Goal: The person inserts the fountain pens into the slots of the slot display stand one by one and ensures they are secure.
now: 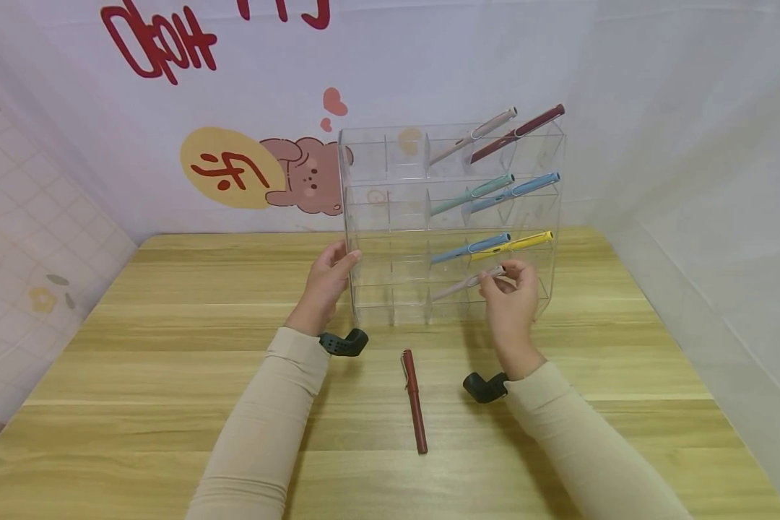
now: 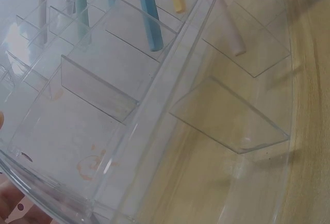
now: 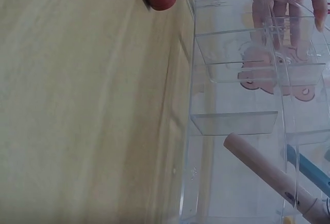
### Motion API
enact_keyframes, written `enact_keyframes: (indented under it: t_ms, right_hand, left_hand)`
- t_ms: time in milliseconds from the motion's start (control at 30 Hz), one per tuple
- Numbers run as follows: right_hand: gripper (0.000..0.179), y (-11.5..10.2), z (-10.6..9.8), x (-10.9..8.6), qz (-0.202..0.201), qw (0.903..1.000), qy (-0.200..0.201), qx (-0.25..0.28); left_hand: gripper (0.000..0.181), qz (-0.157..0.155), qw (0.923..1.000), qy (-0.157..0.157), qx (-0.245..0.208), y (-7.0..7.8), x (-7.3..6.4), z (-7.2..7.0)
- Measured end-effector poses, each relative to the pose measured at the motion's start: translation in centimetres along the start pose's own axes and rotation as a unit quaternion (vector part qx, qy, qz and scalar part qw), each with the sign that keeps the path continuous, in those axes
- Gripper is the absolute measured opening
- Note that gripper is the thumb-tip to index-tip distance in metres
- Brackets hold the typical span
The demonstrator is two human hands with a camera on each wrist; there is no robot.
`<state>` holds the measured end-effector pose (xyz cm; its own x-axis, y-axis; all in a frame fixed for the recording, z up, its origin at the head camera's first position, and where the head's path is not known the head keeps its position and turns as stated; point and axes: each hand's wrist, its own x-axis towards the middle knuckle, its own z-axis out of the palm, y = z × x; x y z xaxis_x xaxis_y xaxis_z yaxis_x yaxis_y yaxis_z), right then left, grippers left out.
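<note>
A clear acrylic pen rack (image 1: 407,307) with several rows of compartments stands upright on the table. My left hand (image 1: 328,282) grips its left side wall, thumb in front and fingers behind. With thumb and fingertips my right hand (image 1: 512,296) pinches the clip end of a pale pink pen (image 1: 458,289), which lies slanted in the bottom row. In the right wrist view the pale pink pen (image 3: 263,170) has its far end inside a compartment. Nearer me, a red pen (image 1: 415,404) lies on the table between the forearms.
Slanted pens fill the rack's right half: a beige pen (image 1: 477,133) and dark red pen (image 1: 520,133) on top, then a green pen (image 1: 474,194) and blue pen (image 1: 516,191), then another blue pen (image 1: 461,249) beside a yellow pen (image 1: 520,244). A printed cloth (image 1: 461,65) hangs behind.
</note>
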<state>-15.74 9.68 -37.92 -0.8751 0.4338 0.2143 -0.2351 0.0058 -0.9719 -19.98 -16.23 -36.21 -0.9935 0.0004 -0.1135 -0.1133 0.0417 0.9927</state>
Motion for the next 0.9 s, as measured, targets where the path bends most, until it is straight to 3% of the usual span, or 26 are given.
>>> enact_keyframes:
  t_ms: [467, 900]
  right_hand:
    - [0.027, 0.31, -0.04, -0.2, 0.023, 0.9994, -0.012, -0.022]
    - [0.032, 0.78, -0.32, -0.44, 0.023, 0.9992, -0.022, -0.025]
  left_hand:
    - [0.06, -0.002, 1.0, -0.001, 0.004, -0.06, -0.01, 0.03]
    - [0.057, 0.003, 1.0, -0.001, -0.002, -0.13, 0.12, 0.02]
